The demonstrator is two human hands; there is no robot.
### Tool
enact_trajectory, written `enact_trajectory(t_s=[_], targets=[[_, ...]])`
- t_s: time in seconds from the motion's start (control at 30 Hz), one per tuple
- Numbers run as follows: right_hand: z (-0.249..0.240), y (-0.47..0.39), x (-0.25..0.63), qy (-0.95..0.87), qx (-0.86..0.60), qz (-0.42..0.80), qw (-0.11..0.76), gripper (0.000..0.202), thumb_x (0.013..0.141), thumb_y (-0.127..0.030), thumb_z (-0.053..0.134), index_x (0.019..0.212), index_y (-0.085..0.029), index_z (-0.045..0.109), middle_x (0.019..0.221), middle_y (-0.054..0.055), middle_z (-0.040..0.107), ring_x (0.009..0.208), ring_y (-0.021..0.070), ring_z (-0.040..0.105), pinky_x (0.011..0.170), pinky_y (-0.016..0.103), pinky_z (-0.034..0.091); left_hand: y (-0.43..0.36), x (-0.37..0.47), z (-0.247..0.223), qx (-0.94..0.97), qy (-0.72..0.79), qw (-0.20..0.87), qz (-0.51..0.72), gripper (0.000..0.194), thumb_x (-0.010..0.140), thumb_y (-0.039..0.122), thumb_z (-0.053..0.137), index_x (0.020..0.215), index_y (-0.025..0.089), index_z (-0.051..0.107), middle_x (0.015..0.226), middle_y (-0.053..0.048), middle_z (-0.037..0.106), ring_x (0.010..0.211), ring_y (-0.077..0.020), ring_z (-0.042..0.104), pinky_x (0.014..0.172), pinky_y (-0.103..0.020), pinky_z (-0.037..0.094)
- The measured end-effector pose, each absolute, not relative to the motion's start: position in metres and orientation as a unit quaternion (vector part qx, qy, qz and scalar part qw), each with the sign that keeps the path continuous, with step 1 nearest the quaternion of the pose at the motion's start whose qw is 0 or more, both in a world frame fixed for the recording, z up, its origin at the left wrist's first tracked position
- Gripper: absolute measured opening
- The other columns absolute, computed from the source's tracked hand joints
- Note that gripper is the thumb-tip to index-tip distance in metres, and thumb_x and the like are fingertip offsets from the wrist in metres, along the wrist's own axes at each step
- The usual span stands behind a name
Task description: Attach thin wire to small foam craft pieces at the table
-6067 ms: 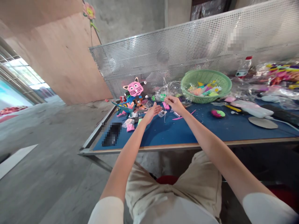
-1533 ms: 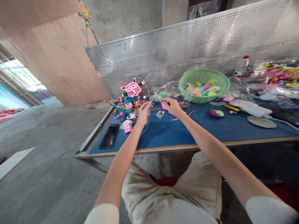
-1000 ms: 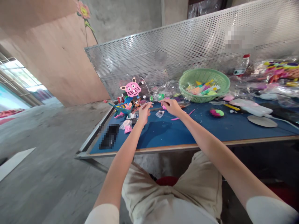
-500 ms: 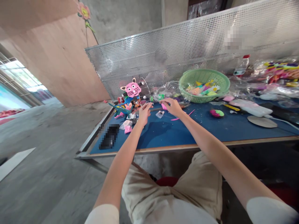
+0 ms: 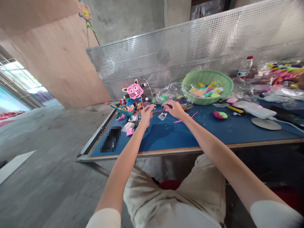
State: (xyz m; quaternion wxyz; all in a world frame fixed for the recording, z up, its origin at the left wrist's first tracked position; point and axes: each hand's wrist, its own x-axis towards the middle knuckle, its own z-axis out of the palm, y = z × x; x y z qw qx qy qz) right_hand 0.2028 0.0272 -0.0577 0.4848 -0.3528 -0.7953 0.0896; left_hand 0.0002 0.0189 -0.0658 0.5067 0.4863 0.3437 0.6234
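Note:
My left hand (image 5: 147,114) is above the blue table mat (image 5: 161,136), its fingers pinched on something thin that I cannot make out. Facing it, my right hand (image 5: 174,109) has thumb and fingertips together on something too small to name. A pink cat-face figure (image 5: 135,91) stands behind my left hand, with a teal clay figure (image 5: 124,111) beside it. Below and between the hands lies a small clear packet (image 5: 162,116). A pink strip (image 5: 194,114) lies on the mat, partly behind my right wrist.
A green basket (image 5: 207,99) holds colourful clay pieces at the back. Right of it are a red-capped bottle (image 5: 245,68), plastic bags and a white device (image 5: 261,110). A pink and green clay lump (image 5: 220,115) lies mid-right. A dark, pixelated object (image 5: 111,139) sits at the left corner.

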Motion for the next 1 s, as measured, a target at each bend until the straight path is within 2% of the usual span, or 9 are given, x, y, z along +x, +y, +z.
enact_trajectory(t_s=[0.23,0.33,0.43,0.5,0.63,0.73,0.83,1.0], targets=[[-0.0591,0.0277,0.2028,-0.793,-0.353,0.088,0.489,0.027,0.097,-0.032,0.054,0.090,-0.020,0.077,0.080,0.004,0.076,0.073,0.0182,0.065,0.074,0.029,0.046,0.0184,0.0003,-0.0658,0.493,0.349,0.504,0.618,0.030,0.071,0.041,0.082,0.089,0.019,0.073,0.077,0.002,0.065,0.041,0.0006,0.025,0.039,-0.017,0.014],[-0.0599,0.0267,0.2027,-0.784,-0.357,0.097,0.499,0.028,0.098,-0.035,0.052,0.100,-0.021,0.077,0.079,0.003,0.076,0.071,0.0176,0.065,0.072,0.029,0.047,0.0180,0.0008,-0.0656,0.503,0.346,0.495,0.618,0.031,0.072,0.042,0.082,0.091,0.020,0.073,0.078,0.001,0.068,0.040,0.0003,0.028,0.038,-0.018,0.017],[-0.0599,0.0261,0.2026,-0.777,-0.366,0.107,0.500,0.030,0.099,-0.036,0.050,0.110,-0.022,0.075,0.079,0.002,0.075,0.068,0.0173,0.066,0.071,0.029,0.048,0.0163,0.0013,-0.0650,0.519,0.352,0.478,0.615,0.035,0.073,0.045,0.081,0.097,0.020,0.074,0.083,-0.001,0.073,0.041,-0.0013,0.037,0.039,-0.018,0.025],[-0.0594,0.0264,0.2021,-0.776,-0.364,0.103,0.505,0.030,0.099,-0.034,0.050,0.110,-0.023,0.076,0.084,0.003,0.076,0.073,0.0185,0.068,0.074,0.031,0.049,0.0144,0.0015,-0.0644,0.525,0.361,0.473,0.609,0.039,0.073,0.047,0.081,0.101,0.020,0.074,0.087,-0.003,0.075,0.045,-0.0029,0.046,0.041,-0.017,0.031],[-0.0576,0.0270,0.2014,-0.771,-0.350,0.063,0.529,0.028,0.097,-0.028,0.052,0.105,-0.023,0.078,0.100,0.007,0.078,0.095,0.0240,0.070,0.088,0.037,0.051,0.0120,0.0019,-0.0644,0.534,0.363,0.471,0.601,0.042,0.074,0.047,0.081,0.104,0.020,0.074,0.094,-0.006,0.076,0.055,-0.0067,0.058,0.042,-0.016,0.034],[-0.0572,0.0264,0.2017,-0.773,-0.352,0.065,0.523,0.031,0.097,-0.026,0.050,0.112,-0.024,0.077,0.097,0.006,0.079,0.089,0.0233,0.071,0.087,0.037,0.052,0.0135,0.0024,-0.0658,0.536,0.347,0.466,0.613,0.037,0.073,0.042,0.082,0.102,0.020,0.075,0.100,-0.007,0.077,0.062,-0.0093,0.063,0.043,-0.017,0.038],[-0.0578,0.0265,0.2017,-0.775,-0.362,0.075,0.512,0.029,0.097,-0.027,0.053,0.111,-0.025,0.077,0.094,0.004,0.079,0.083,0.0217,0.071,0.082,0.035,0.053,0.0159,0.0030,-0.0666,0.526,0.323,0.474,0.628,0.037,0.069,0.036,0.085,0.101,0.020,0.074,0.104,-0.006,0.077,0.064,-0.0105,0.066,0.045,-0.017,0.042],[-0.0574,0.0286,0.2007,-0.749,-0.334,0.034,0.571,0.029,0.096,-0.023,0.050,0.102,-0.020,0.079,0.106,0.009,0.077,0.103,0.0234,0.071,0.094,0.036,0.052,0.0148,0.0026,-0.0642,0.504,0.323,0.496,0.629,0.048,0.068,0.035,0.086,0.111,0.020,0.072,0.115,-0.009,0.076,0.053,-0.0059,0.061,0.039,-0.016,0.036]])
